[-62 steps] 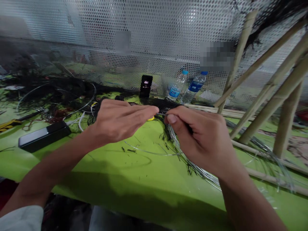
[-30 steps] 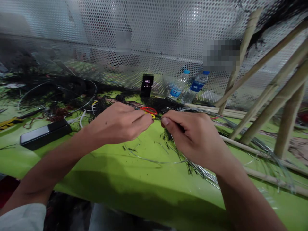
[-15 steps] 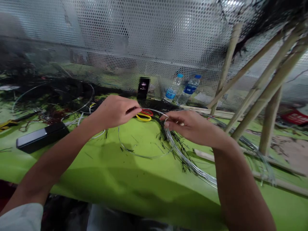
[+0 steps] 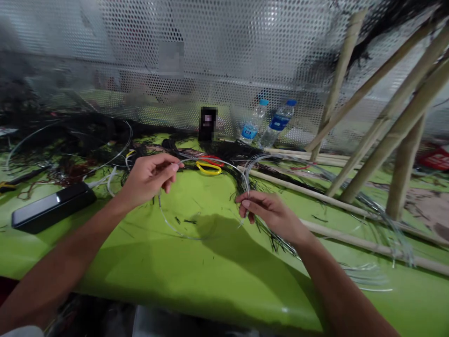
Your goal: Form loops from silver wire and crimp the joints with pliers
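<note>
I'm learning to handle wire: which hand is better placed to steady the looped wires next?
Probably the right hand: its fingertips are closed on the looped wires. The left hand is well apart from those loops, with its fingertips at a pale strand leading away from them.

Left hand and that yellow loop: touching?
Apart. The head view shows a clear gap between the left hand and the yellow loop to its right.
</note>
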`<state>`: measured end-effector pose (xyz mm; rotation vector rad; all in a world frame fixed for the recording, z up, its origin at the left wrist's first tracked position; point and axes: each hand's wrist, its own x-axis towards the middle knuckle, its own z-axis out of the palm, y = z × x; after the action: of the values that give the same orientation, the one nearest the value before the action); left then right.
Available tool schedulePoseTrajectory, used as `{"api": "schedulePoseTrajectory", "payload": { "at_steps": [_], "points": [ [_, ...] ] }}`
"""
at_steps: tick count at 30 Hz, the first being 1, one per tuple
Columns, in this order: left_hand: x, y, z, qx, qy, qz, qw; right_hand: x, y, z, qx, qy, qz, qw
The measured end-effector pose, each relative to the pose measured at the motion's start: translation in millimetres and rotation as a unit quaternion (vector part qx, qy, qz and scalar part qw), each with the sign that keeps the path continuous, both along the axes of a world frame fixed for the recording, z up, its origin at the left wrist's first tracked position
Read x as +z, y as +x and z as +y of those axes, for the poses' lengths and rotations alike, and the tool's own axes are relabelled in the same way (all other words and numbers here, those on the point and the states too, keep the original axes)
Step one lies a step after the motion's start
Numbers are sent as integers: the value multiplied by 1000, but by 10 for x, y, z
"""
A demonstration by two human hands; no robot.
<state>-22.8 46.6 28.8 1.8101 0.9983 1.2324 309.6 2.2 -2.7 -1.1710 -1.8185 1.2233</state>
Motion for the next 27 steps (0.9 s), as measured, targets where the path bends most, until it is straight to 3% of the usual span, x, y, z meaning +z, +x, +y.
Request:
{"api": "schedulePoseTrajectory", "payload": {
  "at_steps": [3,6,10,23,25,27],
  "points": [
    [-17,26,-10,-13,-59,-81,995,-1,-44,-33,-67,-6,96,993],
    [-41,100,-34,-5,-115,-109,987,52,-9,-43,-125,-45,212,968],
    [-106,213,-106,20,-142,-119,982,140,49,-81,-149,-103,283,942],
    [-201,297,-118,66,-167,-147,973,230,15,-170,-143,-128,301,934],
    [-222,277,-75,67,-156,-112,979,217,25,-144,-153,-138,283,937],
    [-232,202,0,45,-136,-8,990,187,44,-109,-162,-148,258,941]
  ]
}}
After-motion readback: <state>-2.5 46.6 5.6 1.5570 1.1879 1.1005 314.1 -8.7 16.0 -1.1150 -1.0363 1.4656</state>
